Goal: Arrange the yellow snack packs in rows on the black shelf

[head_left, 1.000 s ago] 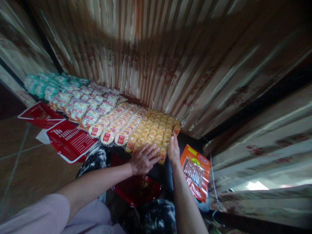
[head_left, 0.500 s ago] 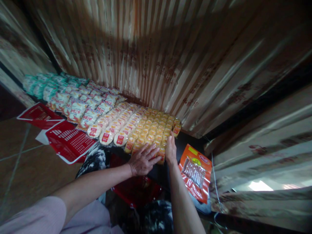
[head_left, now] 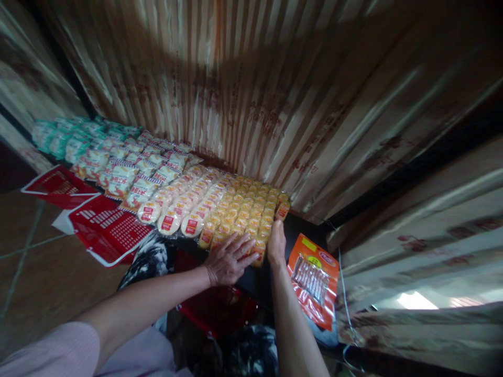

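Small yellow-wrapped snack packs stand in tight rows on a narrow dark ledge. My left hand lies against their front end, fingers spread and flat. At the right side of these rows, my right hand is upright on its edge, touching the outer packs, with fingers partly hidden from me. One yellow pack sits just beyond its fingertips at the far right corner. Left of the yellow rows are clear-wrapped rows of round pale crackers, then white snack packets and green packets.
An orange bag with a clear window lies right of my right hand. Red printed bags hang off the ledge at left. Pleated patterned curtains rise behind the ledge. A white cord hangs at right.
My right hand's fingers have drawn back and bent a little along the side of the yellow packs. My left hand stays nearly in place. The view has shifted slightly.
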Demonstrator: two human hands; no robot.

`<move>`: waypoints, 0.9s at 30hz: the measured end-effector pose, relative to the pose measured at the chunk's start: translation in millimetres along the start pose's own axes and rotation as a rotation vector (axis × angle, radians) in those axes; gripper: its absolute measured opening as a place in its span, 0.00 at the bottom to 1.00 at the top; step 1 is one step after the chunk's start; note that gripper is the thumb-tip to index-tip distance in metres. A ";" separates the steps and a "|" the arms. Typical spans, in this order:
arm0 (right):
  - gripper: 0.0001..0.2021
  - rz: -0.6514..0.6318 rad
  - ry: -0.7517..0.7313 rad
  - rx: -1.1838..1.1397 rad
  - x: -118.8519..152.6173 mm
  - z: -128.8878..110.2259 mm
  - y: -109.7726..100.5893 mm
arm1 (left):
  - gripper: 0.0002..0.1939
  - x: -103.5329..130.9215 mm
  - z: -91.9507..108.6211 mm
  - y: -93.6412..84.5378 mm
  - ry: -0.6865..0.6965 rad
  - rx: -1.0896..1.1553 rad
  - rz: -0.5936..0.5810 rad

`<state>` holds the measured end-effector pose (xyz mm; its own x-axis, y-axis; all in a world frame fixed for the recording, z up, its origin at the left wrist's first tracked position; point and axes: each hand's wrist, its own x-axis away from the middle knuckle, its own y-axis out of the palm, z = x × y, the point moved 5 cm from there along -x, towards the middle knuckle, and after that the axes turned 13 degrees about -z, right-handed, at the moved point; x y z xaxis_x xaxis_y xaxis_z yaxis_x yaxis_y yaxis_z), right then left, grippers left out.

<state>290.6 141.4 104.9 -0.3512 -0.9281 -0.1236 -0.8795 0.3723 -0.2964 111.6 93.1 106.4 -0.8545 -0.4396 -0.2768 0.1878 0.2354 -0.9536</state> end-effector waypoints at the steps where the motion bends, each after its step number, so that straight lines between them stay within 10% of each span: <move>1: 0.38 -0.002 0.009 0.000 -1.4 0.6 0.3 | 0.26 -0.1 -0.1 -0.1 0.002 0.002 -0.006; 27: 0.38 -0.025 0.041 0.055 -7.8 6.1 7.0 | 0.25 0.5 -0.6 0.7 -0.014 -0.010 0.007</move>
<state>289.1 151.3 98.0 -0.3431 -0.9361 -0.0769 -0.8696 0.3476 -0.3506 111.0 93.6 105.7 -0.8465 -0.4497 -0.2849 0.1887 0.2470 -0.9505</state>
